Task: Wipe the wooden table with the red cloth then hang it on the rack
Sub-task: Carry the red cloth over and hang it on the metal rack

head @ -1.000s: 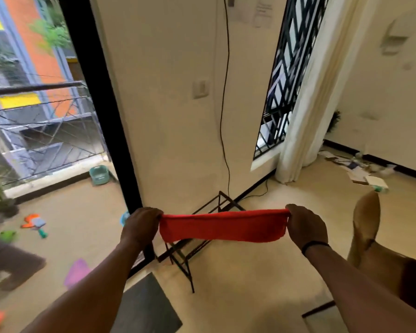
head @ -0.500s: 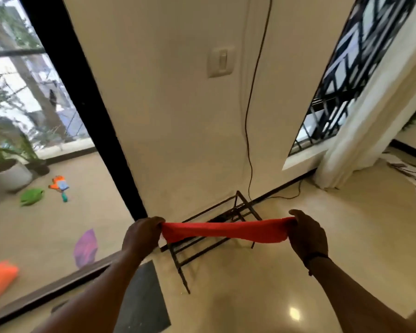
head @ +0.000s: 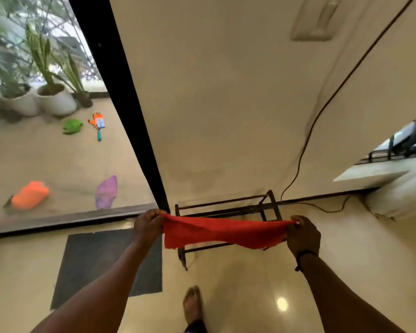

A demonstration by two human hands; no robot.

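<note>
The red cloth (head: pixel 222 233) is stretched flat between both hands, just above the low black metal rack (head: pixel 228 206) that stands on the floor against the cream wall. My left hand (head: pixel 148 227) pinches the cloth's left end; my right hand (head: pixel 303 234), with a dark band on its wrist, pinches the right end. The cloth hides the rack's front bars; its back bars and a front leg show. The wooden table is out of view.
A dark floor mat (head: pixel 106 265) lies left of the rack. A black door frame (head: pixel 120 104) borders a glass door with potted plants (head: pixel 53 97) and scattered items outside. A black cable (head: pixel 305 145) runs down the wall. My bare foot (head: pixel 192 306) is on the glossy floor.
I have come closer to the rack and now look down on it. The cloth, still stretched between both hands, has come over the rack and spread wider.
</note>
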